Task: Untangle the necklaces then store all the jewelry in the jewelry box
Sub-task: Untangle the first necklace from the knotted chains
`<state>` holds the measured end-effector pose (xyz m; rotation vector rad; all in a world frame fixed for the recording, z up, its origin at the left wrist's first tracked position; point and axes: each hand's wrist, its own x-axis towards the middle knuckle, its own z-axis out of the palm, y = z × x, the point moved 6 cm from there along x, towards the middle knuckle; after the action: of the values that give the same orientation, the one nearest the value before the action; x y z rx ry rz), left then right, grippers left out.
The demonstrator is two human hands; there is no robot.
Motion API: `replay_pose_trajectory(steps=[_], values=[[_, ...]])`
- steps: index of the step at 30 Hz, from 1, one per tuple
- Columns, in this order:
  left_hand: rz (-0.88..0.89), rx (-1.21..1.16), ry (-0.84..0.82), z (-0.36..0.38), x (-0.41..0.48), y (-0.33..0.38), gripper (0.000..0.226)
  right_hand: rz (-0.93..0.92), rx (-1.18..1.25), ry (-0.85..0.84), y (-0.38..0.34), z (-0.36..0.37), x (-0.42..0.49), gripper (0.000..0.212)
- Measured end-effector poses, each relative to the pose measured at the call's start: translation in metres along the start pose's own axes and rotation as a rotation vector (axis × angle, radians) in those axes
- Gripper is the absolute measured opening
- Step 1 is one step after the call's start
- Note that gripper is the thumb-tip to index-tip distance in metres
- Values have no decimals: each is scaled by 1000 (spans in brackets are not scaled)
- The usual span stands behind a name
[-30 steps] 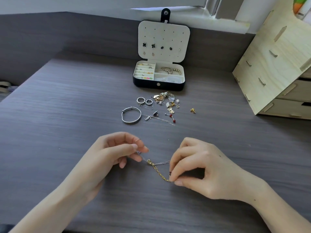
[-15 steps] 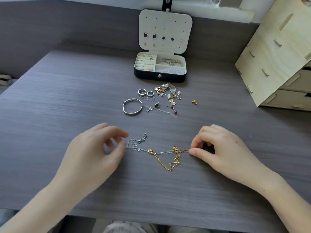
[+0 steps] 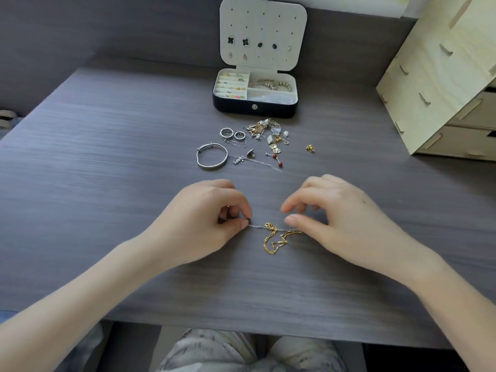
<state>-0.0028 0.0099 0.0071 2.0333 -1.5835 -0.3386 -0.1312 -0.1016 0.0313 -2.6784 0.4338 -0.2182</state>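
On grey wood-grain desk (image 3: 107,183), left hand (image 3: 204,218) is pinching thin silver chain (image 3: 257,226), right hand (image 3: 341,218) hovering unclenched; knot in gold link necklace (image 3: 273,241) likely needing gentle teasing.

On the table (image 3: 107,183), our left hand (image 3: 198,224) and right hand (image 3: 341,221) flank the tangled necklaces (image 3: 273,237), loose jewelry (image 3: 257,143) behind, jewelry box (image 3: 255,106) beyond.

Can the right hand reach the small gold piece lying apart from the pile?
Probably yes: the small gold piece lies alone on bare table beyond the right hand, whose fingers look free.
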Motion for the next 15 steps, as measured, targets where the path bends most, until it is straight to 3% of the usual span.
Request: replay_pose_trajectory(steps=[5,9,15], values=[[28,-1,41,4,-2,3,9,-42,39,-163,-10,22,24,4],[22,3,26,8,4,2,6,-15,14,-271,-10,27,29,9],[20,3,24,6,8,-2,6,114,250,-253,0,14,25,15]])
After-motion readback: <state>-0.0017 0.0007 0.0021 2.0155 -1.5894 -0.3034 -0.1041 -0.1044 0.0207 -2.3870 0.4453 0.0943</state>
